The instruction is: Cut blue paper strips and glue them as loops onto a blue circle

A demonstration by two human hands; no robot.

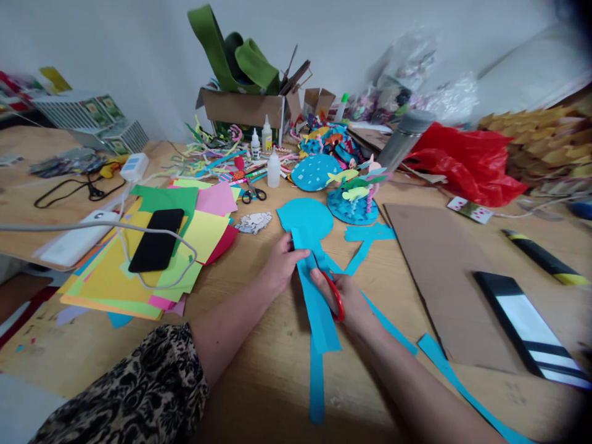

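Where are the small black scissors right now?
In the head view, the black scissors lie left of centre on the table, just in front of the marker pens and left of the clear squeeze bottle.

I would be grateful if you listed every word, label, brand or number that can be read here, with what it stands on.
No text is readable.
Small white bottle: dark label lettering, too blurred.
Yellow-labelled bottle: print too small.
Green-and-white boxes: print too small and blurred.
White card: red marks, too blurred to read.
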